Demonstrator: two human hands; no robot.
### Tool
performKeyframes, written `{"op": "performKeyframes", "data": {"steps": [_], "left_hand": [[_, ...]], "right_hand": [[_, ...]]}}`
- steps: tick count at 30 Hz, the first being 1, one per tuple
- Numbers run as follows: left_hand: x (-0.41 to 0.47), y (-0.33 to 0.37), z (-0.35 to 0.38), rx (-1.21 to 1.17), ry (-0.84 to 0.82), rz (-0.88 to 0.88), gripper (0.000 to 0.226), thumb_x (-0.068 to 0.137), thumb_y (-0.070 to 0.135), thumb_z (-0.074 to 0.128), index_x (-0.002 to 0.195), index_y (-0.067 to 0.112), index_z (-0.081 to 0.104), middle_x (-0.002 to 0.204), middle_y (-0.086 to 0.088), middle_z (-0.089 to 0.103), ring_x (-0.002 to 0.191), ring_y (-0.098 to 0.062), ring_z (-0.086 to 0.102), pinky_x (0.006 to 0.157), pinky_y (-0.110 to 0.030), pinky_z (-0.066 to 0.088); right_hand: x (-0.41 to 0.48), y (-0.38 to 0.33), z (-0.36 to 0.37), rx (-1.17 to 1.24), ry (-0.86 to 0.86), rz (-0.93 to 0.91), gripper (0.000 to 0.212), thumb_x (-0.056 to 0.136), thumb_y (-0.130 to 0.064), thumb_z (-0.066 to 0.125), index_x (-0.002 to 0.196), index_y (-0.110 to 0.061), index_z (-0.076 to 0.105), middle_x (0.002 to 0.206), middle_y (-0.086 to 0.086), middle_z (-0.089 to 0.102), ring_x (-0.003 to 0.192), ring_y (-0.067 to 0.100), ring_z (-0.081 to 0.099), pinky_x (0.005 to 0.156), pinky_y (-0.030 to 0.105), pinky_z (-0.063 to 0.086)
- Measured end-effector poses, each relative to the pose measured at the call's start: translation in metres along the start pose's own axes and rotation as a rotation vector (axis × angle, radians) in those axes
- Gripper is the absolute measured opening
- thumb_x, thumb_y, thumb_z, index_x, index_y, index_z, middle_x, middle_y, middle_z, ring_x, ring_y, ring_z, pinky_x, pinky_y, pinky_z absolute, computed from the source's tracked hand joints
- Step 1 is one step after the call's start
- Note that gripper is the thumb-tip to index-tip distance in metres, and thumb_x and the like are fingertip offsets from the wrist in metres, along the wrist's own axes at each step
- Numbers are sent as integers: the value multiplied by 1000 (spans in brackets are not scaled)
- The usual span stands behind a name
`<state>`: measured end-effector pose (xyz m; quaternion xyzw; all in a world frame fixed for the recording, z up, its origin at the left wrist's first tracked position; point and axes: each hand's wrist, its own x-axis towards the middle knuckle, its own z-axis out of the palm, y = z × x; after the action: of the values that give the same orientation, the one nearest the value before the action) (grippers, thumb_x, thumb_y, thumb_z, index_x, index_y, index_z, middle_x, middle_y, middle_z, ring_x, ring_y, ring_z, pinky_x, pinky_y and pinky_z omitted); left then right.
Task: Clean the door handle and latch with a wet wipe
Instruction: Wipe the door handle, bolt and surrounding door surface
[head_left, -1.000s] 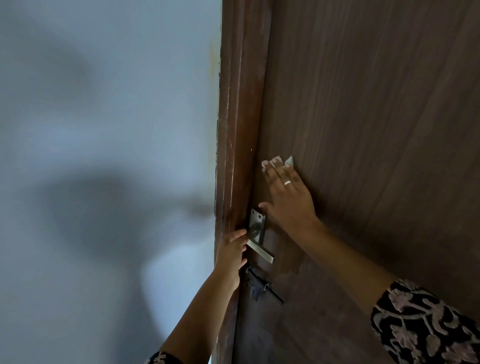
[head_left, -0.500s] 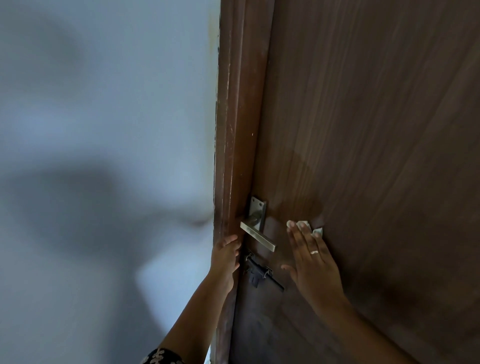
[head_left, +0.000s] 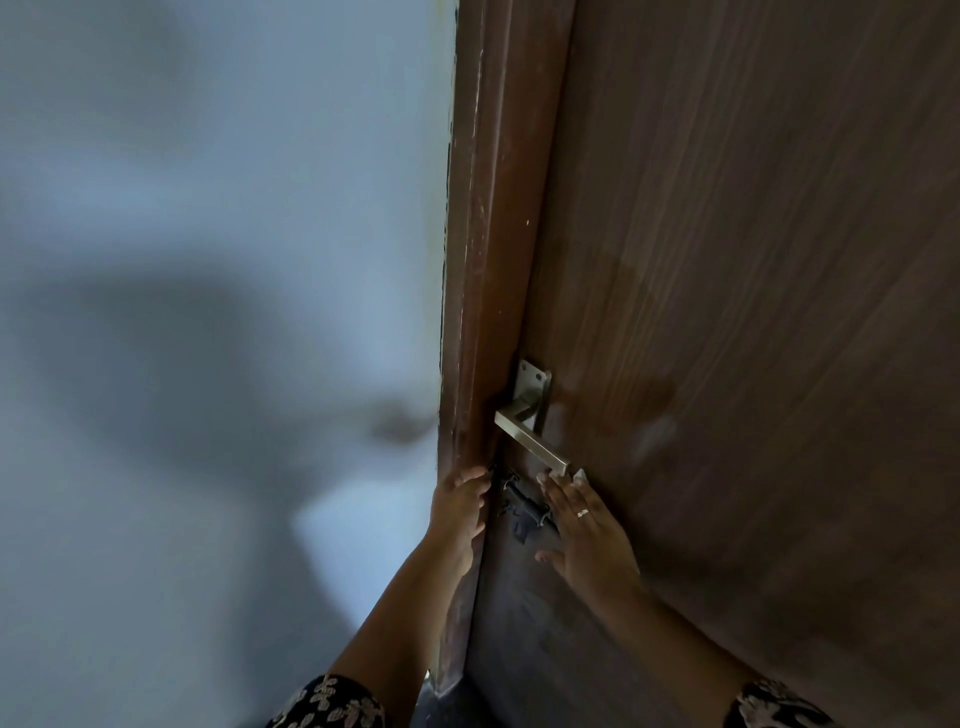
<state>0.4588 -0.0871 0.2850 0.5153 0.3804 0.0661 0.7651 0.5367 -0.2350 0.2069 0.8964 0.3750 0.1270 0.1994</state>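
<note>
Lower now, right hand (head_left: 587, 530) flat, fingers extended, pressing wet wipe (head_left: 579, 474) against door (head_left: 753, 312) beside latch (head_left: 524, 512).

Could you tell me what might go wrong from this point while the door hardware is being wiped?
The white wet wipe shows only as a corner under the flat right hand, so it could slip free. That hand sits close beside the dark metal latch, which might snag the wipe. The left hand grips the brown door's edge, where fingers could get pinched.

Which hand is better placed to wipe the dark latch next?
Right hand: it presses the white wet wipe flat beside the dark metal latch. Left hand grips the brown door's edge.
</note>
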Motion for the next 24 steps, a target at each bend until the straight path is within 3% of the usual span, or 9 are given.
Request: {"op": "performKeyframes", "data": {"steps": [3, 5, 7, 10, 15, 19, 24], "left_hand": [[1, 0, 0, 0, 16, -7, 20, 96, 2, 48, 92, 17, 61, 120, -10, 58, 122, -27, 52, 105, -43, 38], [1, 0, -2, 1, 28, -7, 17, 95, 3, 49, 99, 14, 61, 127, -13, 57, 123, -28, 52, 106, -44, 38], [3, 0, -4, 5, 33, -4, 18, 95, 3, 49, 103, 14, 61, 129, -13, 57, 124, -28, 52, 107, -45, 38], [4, -2, -9, 15, 38, -4, 21, 95, 5, 48, 109, 13, 62, 126, -11, 58, 122, -26, 52, 104, -43, 39], [5, -1, -16, 20, 57, -3, 21, 95, 4, 48, 109, 11, 62, 125, -12, 57, 121, -26, 52, 105, -44, 39], [1, -1, -11, 24, 35, 11, 19, 96, 5, 48, 107, 13, 61, 127, -12, 56, 123, -27, 51, 105, -44, 39], [-4, 2, -4, 34, 2, 8, 18, 97, 6, 47, 106, 16, 60, 127, -10, 57, 123, -25, 51, 105, -42, 38]], "right_hand": [[19, -6, -4, -24, 3, -68, 80, 95, -57, 25, 143, -5, -12, 157, 11, -12, 142, 25, -19, 109, 43, -18], [31, -8, -11, -81, -10, -90, 78, 95, -57, 23, 146, -6, -8, 158, 10, -10, 144, 25, -16, 106, 43, -19], [44, -11, -19, -49, -30, -76, 80, 94, -58, 27, 148, -8, -5, 159, 7, -8, 145, 23, -13, 113, 41, -13], [63, -16, -21, 186, -98, 13, 84, 92, -56, 38, 150, -14, -6, 160, 2, -6, 146, 19, -6, 118, 35, 5], [74, -20, -23, 145, -86, 4, 84, 91, -55, 41, 150, -11, 0, 160, 7, 0, 147, 23, -5, 117, 40, -4], [69, -13, -29, 206, -59, 1, 82, 92, -51, 44, 150, -13, 1, 160, 6, 3, 147, 23, -1, 117, 37, 0], [45, 1, -29, -177, 109, -162, 72, 98, -52, 24, 149, -5, 7, 159, 13, 4, 146, 29, -1, 117, 40, 0]]}}
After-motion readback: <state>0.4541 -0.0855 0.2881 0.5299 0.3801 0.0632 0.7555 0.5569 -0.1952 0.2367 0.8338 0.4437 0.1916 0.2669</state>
